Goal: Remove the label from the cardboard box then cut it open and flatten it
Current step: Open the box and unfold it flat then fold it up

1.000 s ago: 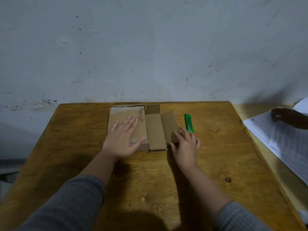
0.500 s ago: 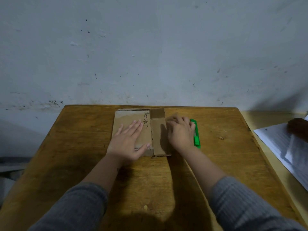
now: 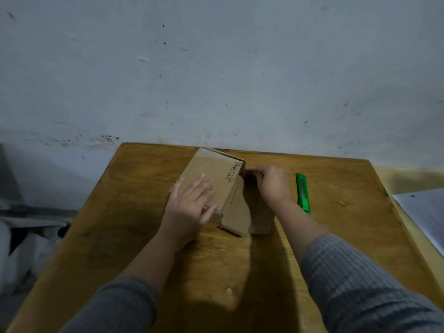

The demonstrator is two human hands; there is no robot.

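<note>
A brown cardboard box (image 3: 211, 174), cut open, lies on the wooden table (image 3: 134, 236) near the wall, with handwriting along one edge. Its left panel is tilted up off the table. My left hand (image 3: 189, 207) grips that raised panel, fingers spread on top and thumb under its near edge. My right hand (image 3: 271, 183) rests on the box's right flap, fingertips at the fold by the writing. A green utility knife (image 3: 303, 193) lies on the table just right of my right hand, untouched.
A grey wall rises right behind the table's far edge. White printed papers (image 3: 425, 212) lie on a second surface at the right. Pale bags or cloth (image 3: 21, 255) sit on the floor at the left.
The box's left panel was pressed flat; now it is lifted and tilted. My right hand moved from the near right flap up to the fold. The other person's hand at the right is gone from view.
</note>
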